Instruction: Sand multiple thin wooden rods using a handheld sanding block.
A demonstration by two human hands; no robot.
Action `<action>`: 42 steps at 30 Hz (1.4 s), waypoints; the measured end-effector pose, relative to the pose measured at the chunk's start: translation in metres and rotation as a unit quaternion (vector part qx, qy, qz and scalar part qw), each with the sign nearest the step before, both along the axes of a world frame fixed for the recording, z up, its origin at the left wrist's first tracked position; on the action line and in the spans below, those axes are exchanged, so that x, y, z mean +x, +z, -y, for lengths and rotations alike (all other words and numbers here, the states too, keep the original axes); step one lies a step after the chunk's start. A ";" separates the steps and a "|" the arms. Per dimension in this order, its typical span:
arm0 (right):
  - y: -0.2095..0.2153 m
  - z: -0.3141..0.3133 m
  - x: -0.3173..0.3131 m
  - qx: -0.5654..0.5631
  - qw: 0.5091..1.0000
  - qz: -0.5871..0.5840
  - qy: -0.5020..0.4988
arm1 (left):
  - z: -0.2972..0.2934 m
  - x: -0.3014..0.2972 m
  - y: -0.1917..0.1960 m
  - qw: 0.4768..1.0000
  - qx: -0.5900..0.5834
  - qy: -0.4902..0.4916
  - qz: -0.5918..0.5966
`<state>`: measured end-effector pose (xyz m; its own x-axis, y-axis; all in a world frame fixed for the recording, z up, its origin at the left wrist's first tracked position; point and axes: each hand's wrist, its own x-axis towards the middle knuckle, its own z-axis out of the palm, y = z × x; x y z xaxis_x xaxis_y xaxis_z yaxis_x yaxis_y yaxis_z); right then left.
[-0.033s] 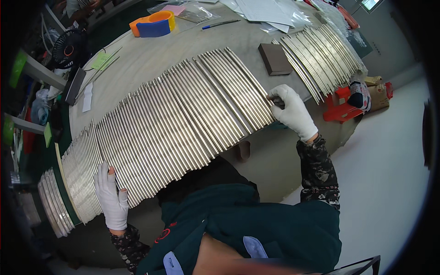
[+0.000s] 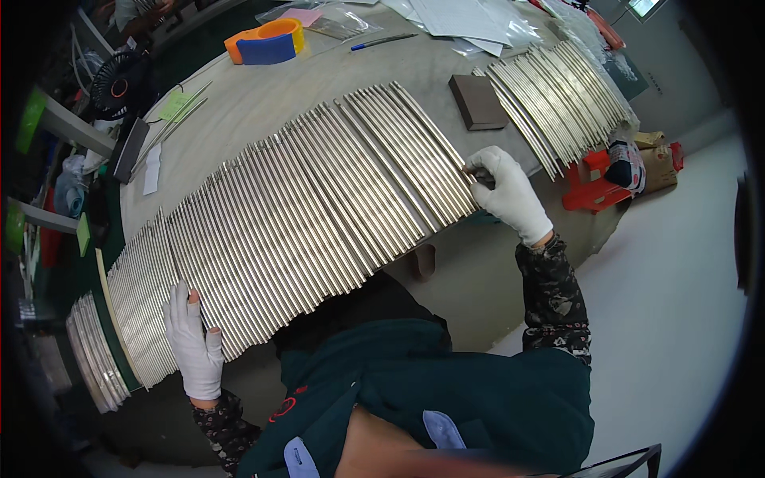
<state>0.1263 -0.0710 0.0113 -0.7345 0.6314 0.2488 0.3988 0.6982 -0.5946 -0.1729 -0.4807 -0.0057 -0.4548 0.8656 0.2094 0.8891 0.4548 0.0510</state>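
Observation:
A long row of thin, shiny metal rods lies side by side across the table, with a narrow gap toward its right part. My left hand, in a white glove with bare fingertips, rests on the near ends of the rods at the left; its fingers are stretched out. At the row's right edge my right hand, gloved in white too, has its thumb and fingers curled together at the near end of the outermost rod. The fingertips there are partly hidden.
A dark brown block sits between the row and a second batch of rods at the right. Farther back are an orange, yellow and blue tape-like ring, a pen and papers. More rods lie far left.

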 end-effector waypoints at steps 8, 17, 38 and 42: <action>0.000 0.000 0.000 -0.035 0.999 -0.001 -0.016 | 0.001 0.000 -0.001 1.000 0.002 0.006 -0.003; 0.004 0.012 -0.008 0.080 0.996 0.021 -0.046 | 0.001 0.000 0.001 1.000 0.008 -0.005 -0.003; 0.001 0.012 0.017 0.013 0.995 -0.078 -0.060 | -0.048 -0.002 0.068 0.997 -0.009 -0.043 -0.065; -0.013 0.013 0.028 0.032 0.992 -0.087 -0.080 | -0.161 0.002 0.093 0.965 -0.031 -0.253 -0.065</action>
